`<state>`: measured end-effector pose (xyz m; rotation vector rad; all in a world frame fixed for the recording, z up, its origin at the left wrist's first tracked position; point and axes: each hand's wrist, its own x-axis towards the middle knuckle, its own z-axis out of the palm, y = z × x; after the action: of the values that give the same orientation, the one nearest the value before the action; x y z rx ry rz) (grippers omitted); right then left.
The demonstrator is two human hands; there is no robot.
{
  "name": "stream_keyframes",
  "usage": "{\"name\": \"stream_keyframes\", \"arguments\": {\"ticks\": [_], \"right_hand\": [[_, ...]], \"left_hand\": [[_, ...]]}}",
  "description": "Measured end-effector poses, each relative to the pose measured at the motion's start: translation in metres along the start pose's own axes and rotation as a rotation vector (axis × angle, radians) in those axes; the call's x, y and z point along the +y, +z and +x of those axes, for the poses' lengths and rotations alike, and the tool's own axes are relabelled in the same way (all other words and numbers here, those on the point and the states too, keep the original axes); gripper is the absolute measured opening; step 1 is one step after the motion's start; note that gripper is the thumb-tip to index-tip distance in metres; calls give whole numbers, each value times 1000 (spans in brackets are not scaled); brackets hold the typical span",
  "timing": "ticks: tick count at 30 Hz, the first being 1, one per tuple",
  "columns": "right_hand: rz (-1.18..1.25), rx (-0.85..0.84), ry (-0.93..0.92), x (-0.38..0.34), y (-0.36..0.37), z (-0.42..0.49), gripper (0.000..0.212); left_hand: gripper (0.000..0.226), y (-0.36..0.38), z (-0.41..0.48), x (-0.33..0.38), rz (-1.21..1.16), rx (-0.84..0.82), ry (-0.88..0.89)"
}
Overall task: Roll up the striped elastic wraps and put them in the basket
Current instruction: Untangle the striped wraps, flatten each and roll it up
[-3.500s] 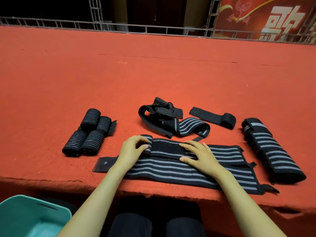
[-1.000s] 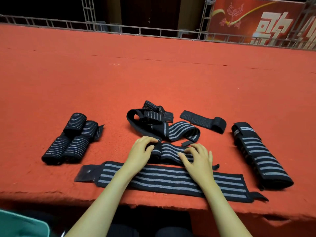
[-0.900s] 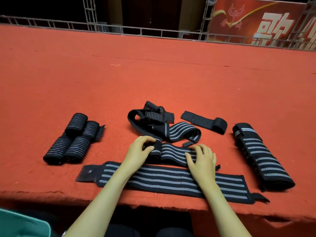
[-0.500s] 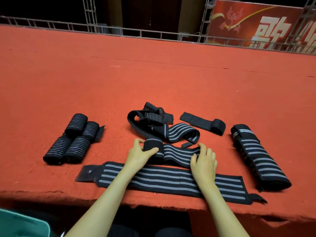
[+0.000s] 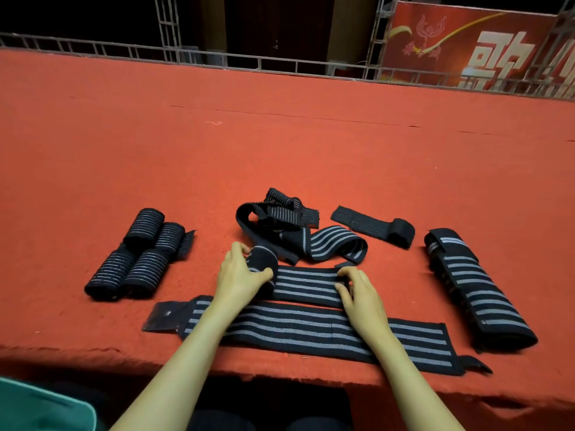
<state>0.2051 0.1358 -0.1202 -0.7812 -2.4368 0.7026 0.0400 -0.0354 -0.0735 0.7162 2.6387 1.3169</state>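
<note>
Rolling is midway at the frame's lower centre. The left hand (image 5: 239, 275) grips the rolled end of a striped elastic wrap (image 5: 306, 284), and the right hand (image 5: 357, 293) pinches its flat tail. The next move probably calls for rolling rightward under tension, then carrying it to the teal basket (image 5: 40, 405) at lower left.

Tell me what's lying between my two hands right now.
In the head view, the flat striped stretch of the wrap spans from the left hand to the right hand.

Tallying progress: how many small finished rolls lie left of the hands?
4, in one cluster: back-left roll, back-right roll, front-left roll, front-right roll. More could hide behind.
</note>
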Motion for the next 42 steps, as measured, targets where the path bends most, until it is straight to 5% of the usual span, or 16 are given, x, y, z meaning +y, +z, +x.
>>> {"name": "stream_keyframes", "arguments": {"ticks": [9, 17, 21, 32, 42], "right_hand": [[69, 41, 31, -1, -4, -1, 15], [118, 83, 102, -2, -6, -1, 26], [121, 103, 115, -1, -5, -1, 25], [154, 143, 140, 2, -5, -1, 24], [370, 183, 219, 0, -12, -5, 15]], "left_hand": [[49, 39, -15, 5, -1, 101, 301], [54, 49, -22, 14, 10, -138, 515], [25, 48, -20, 21, -120, -196, 489], [48, 45, -19, 11, -295, -271, -55], [58, 68, -28, 45, -90, -106, 41]]}}
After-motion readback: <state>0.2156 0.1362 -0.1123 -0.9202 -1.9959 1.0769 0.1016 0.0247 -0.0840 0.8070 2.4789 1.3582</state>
